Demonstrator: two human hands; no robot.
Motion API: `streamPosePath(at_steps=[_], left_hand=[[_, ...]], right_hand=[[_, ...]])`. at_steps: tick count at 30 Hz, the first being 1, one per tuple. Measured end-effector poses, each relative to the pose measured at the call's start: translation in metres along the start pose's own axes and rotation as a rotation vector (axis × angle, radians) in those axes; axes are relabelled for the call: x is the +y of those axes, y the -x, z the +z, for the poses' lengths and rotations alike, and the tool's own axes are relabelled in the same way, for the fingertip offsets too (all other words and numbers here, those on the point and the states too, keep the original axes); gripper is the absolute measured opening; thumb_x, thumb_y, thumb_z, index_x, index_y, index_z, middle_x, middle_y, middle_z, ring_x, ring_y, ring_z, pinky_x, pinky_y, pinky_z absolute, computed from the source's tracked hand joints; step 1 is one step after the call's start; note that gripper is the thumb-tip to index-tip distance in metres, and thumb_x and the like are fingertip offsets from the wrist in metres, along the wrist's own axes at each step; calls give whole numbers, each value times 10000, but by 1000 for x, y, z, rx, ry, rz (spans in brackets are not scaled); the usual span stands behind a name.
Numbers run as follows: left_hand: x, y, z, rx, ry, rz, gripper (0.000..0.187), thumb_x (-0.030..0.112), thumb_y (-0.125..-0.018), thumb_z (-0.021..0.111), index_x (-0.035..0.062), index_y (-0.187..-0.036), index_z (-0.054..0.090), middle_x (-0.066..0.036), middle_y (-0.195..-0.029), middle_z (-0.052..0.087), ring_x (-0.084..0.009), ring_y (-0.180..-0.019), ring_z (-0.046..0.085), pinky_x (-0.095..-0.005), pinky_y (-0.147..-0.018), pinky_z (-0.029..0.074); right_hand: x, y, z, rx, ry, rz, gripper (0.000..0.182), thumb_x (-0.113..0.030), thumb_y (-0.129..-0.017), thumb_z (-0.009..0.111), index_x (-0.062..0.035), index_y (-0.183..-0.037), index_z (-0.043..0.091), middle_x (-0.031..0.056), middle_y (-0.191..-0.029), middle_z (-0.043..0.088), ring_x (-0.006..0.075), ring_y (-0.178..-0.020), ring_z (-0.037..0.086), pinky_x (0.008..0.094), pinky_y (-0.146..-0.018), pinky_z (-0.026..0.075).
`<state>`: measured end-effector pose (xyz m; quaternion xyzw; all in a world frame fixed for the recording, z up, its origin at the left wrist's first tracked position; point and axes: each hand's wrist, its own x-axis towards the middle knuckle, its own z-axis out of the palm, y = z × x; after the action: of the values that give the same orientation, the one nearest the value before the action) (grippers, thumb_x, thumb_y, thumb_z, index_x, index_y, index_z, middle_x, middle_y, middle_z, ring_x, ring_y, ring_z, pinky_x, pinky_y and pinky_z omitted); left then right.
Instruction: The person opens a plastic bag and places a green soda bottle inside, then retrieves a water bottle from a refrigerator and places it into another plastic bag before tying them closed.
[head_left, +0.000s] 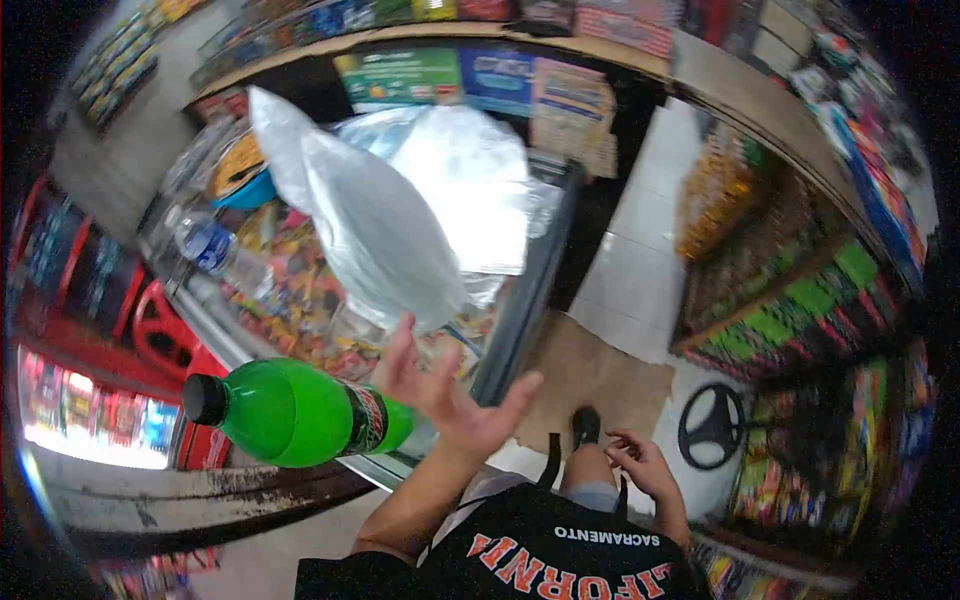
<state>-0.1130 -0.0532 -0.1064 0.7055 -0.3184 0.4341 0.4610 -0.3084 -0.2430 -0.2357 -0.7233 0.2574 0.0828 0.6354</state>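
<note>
My left hand [450, 395] reaches out over the front edge of a glass-topped display case [510, 340], its fingers spread and holding nothing. Close beyond its fingertips is a pale, puffed-up plastic bag [370, 225]. Beside the hand, to the left, a green soda bottle [285, 412] with a black cap overlaps the case's edge, and its label end lies near my wrist. My right hand [640, 462] hangs low beside my leg, with its fingers loosely bent and apart and nothing in them.
More white plastic bags [465, 185] lie on the case, with a clear water bottle [215, 245] and a blue bowl [245, 190] to their left. A red chair [165, 325] stands at the left. Stocked shelves [800, 300] and a black round-handled object [711, 425] are at the right.
</note>
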Motion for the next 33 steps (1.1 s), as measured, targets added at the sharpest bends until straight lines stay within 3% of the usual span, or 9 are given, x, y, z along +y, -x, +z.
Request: streamPosePath(at_steps=[2,9,12,14,18,23,29,31,33], left_hand=[[-15,-15,16,83,-177,-135,654,294,-608,714,148,-1125,341,-147,-1160,221,-325,-1077,291,-443,-831,321],[-23,-10,49,37,-712,46,686,269,-628,697,144,-1163,286,-150,-1175,181,-338,-1097,248,-457,-887,255],[-10,-10,45,196,-1102,-107,805,263,-623,700,113,-1222,184,-156,-1181,172,-315,-1115,223,-450,-895,241],[0,1,45,323,-1348,-501,864,262,-618,700,66,-1230,123,-152,-1189,163,-308,-1129,195,-454,-901,231],[2,38,50,429,-1454,-583,899,310,-602,706,64,-1251,135,-130,-1231,206,-282,-1145,247,-451,-863,248],[-33,7,65,229,-650,-939,1091,367,-519,756,52,-1291,53,-154,-1273,241,-287,-1140,312,-415,-879,291],[-124,35,57,55,-449,-991,777,260,-559,724,25,-1191,337,-182,-1205,348,-318,-1033,424,-374,-848,345],[-142,53,44,-327,-650,-821,599,186,-598,679,36,-1118,423,-184,-1144,400,-331,-972,460,-341,-824,369],[-153,63,48,-164,-535,-938,581,167,-616,658,49,-1129,413,-187,-1139,397,-335,-982,450,-345,-824,371]], right_hand=[[-65,-36,-15,-99,573,-138,380,-208,-740,579,-72,-1085,491,131,-872,564,222,-696,570,306,-637,449],[-179,-203,-75,-673,664,-568,395,-199,-725,610,-87,-1085,492,103,-944,552,191,-768,567,278,-657,449],[-237,-252,-78,-860,683,-612,403,-182,-723,616,-79,-1091,488,85,-922,562,174,-775,562,265,-660,440],[-256,-284,-61,-978,573,-569,478,-186,-707,638,-59,-1130,454,88,-928,557,143,-776,539,262,-664,431],[-273,-317,8,-1057,484,-621,810,-269,-623,713,-108,-1271,254,159,-1176,387,213,-961,470,318,-739,423],[-273,-327,94,-885,347,-1145,957,-285,-516,763,-9,-1256,222,209,-1219,331,344,-1081,397,384,-884,351],[-254,-311,142,-860,435,-964,861,-143,-455,765,-12,-1180,319,200,-1124,430,358,-1022,430,373,-849,378],[-255,-311,145,-762,506,-925,807,-109,-452,760,-18,-1149,364,192,-1089,458,358,-997,445,376,-835,386],[-263,-307,149,-786,470,-911,641,-148,-521,719,-39,-1095,455,195,-1126,436,345,-1047,404,367,-884,341]])
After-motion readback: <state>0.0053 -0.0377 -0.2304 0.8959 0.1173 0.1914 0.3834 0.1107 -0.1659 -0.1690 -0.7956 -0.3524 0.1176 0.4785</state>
